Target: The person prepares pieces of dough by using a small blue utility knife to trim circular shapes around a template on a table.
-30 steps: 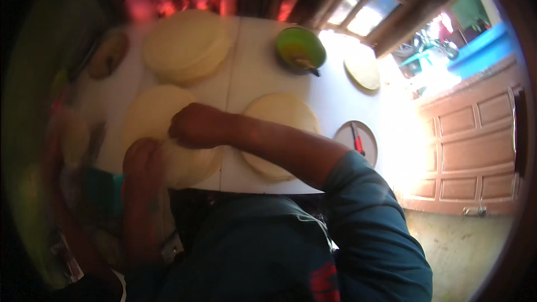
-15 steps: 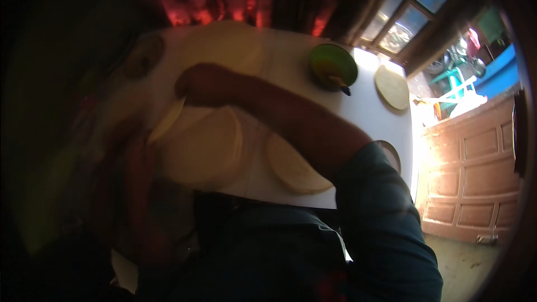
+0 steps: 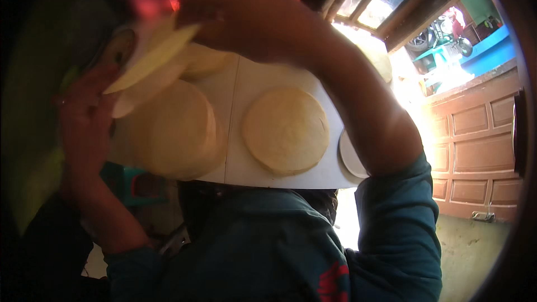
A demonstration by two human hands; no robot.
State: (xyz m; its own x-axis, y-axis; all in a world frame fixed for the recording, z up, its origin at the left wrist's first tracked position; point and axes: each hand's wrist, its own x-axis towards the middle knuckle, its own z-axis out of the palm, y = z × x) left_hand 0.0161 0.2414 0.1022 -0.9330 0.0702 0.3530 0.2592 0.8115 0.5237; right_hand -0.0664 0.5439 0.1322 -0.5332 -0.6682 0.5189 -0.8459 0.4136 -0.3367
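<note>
While the right hand [image 3: 235,14] pinches a thin pale-yellow dough round [image 3: 151,59] lifted above the white board [image 3: 246,151], the left hand [image 3: 84,117] rests open against a stacked pile of rounds [image 3: 176,131]; another flat round [image 3: 285,128] lies beside it.

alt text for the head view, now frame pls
The person's right hand lifts a thin pale flatbread round above a white table, with the left hand beside a stack of rounds. Another round lies flat at centre; brown panelled doors stand to the right.
</note>
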